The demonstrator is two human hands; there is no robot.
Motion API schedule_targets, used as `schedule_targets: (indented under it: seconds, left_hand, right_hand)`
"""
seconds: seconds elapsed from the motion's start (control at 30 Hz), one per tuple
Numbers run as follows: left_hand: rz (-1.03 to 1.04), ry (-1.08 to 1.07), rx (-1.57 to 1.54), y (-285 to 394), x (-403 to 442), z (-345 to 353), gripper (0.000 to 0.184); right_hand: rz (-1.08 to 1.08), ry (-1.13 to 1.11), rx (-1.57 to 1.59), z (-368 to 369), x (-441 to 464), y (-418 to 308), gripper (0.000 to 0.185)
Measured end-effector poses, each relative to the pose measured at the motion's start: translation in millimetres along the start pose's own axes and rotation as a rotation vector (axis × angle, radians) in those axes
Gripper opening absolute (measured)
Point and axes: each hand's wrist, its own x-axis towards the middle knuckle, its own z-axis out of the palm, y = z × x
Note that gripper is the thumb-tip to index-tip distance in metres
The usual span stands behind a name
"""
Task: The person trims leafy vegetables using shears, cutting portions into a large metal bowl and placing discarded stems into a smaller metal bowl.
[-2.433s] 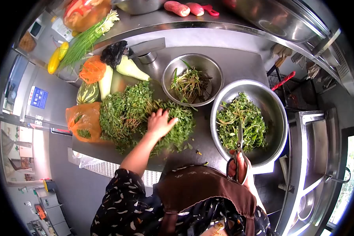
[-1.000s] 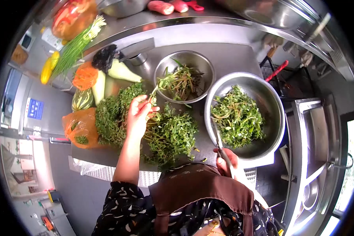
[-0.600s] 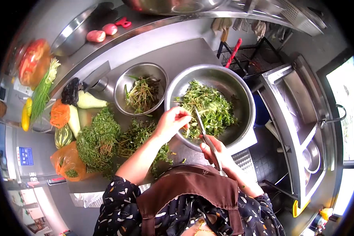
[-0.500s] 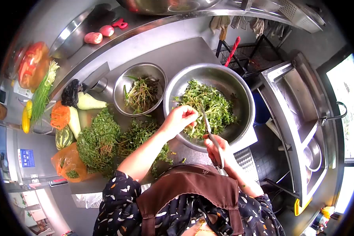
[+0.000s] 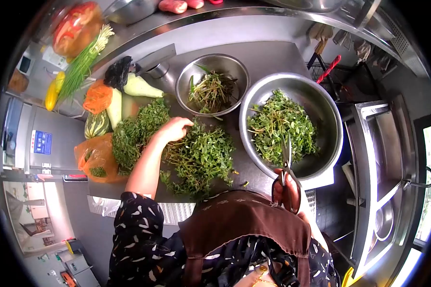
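Note:
My right hand grips the black-handled scissors at the near rim of the large steel bowl. The blades point away from me, over the cut leafy greens in that bowl. To the left, my left hand is at the top of a loose pile of leafy greens, its fingers bent together; whatever is between them is hidden. A bigger heap of greens lies beside my left wrist. Behind the pile, a smaller steel bowl contains stems.
On the left lie a pale green gourd, a striped squash and an orange plastic bag. Spring onions and yellow squash are farther left. A steel sink stands at the right, and a shelf edge crosses behind.
My left hand has moved left from over the large bowl to the pile of greens. The scissors, still in my right hand, now point down into the bowl. The view has shifted left.

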Motion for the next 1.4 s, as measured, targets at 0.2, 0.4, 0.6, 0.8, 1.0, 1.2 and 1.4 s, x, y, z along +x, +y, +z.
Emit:
schedule_targets:
  seconds: [0.2, 0.4, 0.6, 0.8, 1.0, 1.2, 1.4]
  left_hand:
    - [-0.116, 0.002, 0.284, 12.7, -11.1, 41.4, 0.088]
    - [-0.02, -0.137, 0.286, 23.2, -22.5, 20.0, 0.046]
    - [0.31, 0.426, 0.489, 56.7, -82.5, -0.7, 0.023]
    - [0.268, 0.187, 0.381, 41.5, -90.2, 2.2, 0.032]
    - [0.179, 0.012, -0.109, 35.2, -94.6, -23.5, 0.039]
    - [0.09, -0.113, -0.184, -10.2, -64.4, 22.4, 0.077]
    - [-0.008, -0.038, 0.218, 40.1, -70.1, 21.1, 0.082]
  right_hand:
    - [-0.067, -0.101, -0.191, 23.8, -2.3, -2.2, 0.053]
    - [-0.062, -0.08, -0.248, 30.7, -5.9, 1.6, 0.053]
    - [-0.038, -0.061, -0.209, 35.1, -4.0, 8.2, 0.052]
    - [-0.023, -0.085, -0.194, 41.6, -4.3, 5.4, 0.047]
    - [-0.002, -0.06, -0.253, 43.8, -7.9, 4.0, 0.043]
    - [0.014, -0.054, -0.275, 43.1, -7.0, 5.1, 0.041]
    - [0.003, -0.057, -0.349, 44.9, -6.9, 2.7, 0.048]
